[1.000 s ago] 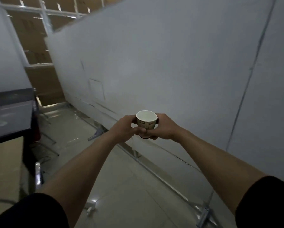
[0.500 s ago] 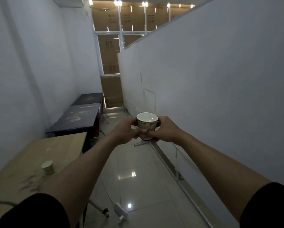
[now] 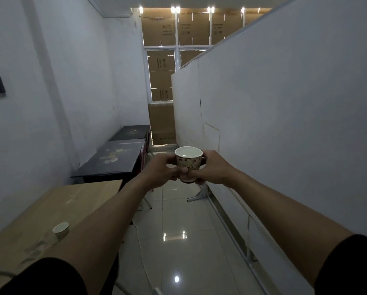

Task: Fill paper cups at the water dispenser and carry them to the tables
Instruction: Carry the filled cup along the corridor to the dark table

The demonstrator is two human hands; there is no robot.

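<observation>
A printed paper cup (image 3: 188, 161) with water in it is upright at arm's length in front of me. My left hand (image 3: 160, 169) and my right hand (image 3: 215, 168) both grip it, one on each side, fingers meeting under its front. A second paper cup (image 3: 61, 228) stands on the light wooden table (image 3: 50, 209) at my lower left, partly behind my left forearm. The water dispenser is not in view.
Two dark tables (image 3: 112, 159) line the left wall beyond the wooden one. A white partition (image 3: 284, 124) with metal feet (image 3: 196, 195) runs along the right. A glossy tiled aisle (image 3: 182, 241) lies between, with a cable on the floor. Cardboard covers the far window (image 3: 161, 81).
The view has swung left from the partition to look straight down the aisle, bringing the tables and second cup into sight. Both hands keep the same grip on the cup.
</observation>
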